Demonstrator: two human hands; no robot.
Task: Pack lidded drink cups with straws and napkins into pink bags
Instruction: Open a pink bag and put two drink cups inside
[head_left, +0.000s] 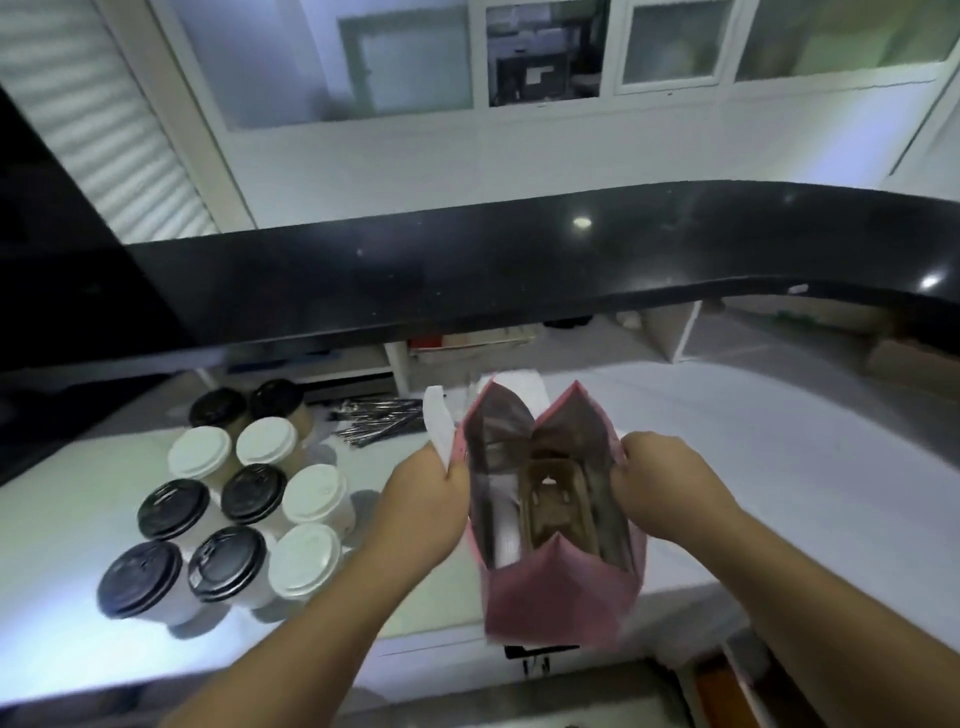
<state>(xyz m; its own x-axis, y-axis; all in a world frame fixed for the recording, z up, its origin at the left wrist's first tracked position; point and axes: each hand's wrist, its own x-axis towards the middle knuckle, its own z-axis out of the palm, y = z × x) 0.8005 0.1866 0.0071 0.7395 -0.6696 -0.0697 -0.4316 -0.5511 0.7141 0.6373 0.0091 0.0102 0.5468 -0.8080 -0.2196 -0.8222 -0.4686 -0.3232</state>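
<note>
A pink bag (556, 597) stands open on the white counter (779, 467) in front of me. My left hand (421, 499) grips its left rim and my right hand (660, 478) grips its right rim, holding the mouth apart. Inside I see a brown cardboard cup carrier (553, 506) and something white along the left wall. A white bag handle (439, 431) sticks up by my left hand. To the left stands a cluster of lidded cups (234, 499), some with black lids and some with white lids. Wrapped straws (379, 421) lie in a pile behind the cups.
A raised black countertop ledge (519, 270) runs across above the work surface. Shelves with boxes (467, 348) sit beneath it at the back. The counter's front edge is close to my body.
</note>
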